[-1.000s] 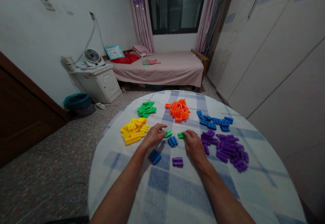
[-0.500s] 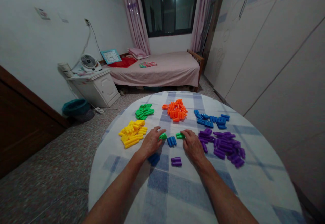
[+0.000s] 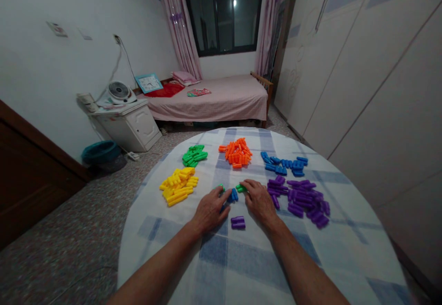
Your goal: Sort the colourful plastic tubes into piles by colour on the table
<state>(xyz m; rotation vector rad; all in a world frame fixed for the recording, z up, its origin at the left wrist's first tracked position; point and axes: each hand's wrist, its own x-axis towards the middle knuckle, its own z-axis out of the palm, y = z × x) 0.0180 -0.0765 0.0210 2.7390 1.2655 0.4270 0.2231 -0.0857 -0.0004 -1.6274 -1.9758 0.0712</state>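
My left hand (image 3: pixel 210 213) rests palm down on the checked tablecloth (image 3: pixel 262 261), its fingertips next to a small green plastic peg (image 3: pixel 221 187) and a blue pair of pegs (image 3: pixel 234 195). My right hand (image 3: pixel 258 201) lies just to the right, nearest a green peg (image 3: pixel 241 188). Neither hand visibly holds anything. A purple pair (image 3: pixel 238 223) sits between my wrists. Sorted heaps surround my hands: yellow (image 3: pixel 177 187), green (image 3: pixel 194 155), orange (image 3: pixel 236 153), blue (image 3: pixel 283 164) and purple (image 3: pixel 300 199). Dark blue pegs seen earlier are hidden, probably under my left hand.
The round table stands on a speckled floor. Beyond it are a pink-covered bed (image 3: pixel 207 104), a white bedside cabinet (image 3: pixel 126 130) with a small fan (image 3: pixel 119 90), and a teal basin (image 3: pixel 101 153). Tall white wardrobe doors (image 3: pixel 362 88) line the right side.
My left hand has slid toward the dark blue pegs, which no longer show. My right hand has barely moved. The view has tilted slightly, shifting the room and table.
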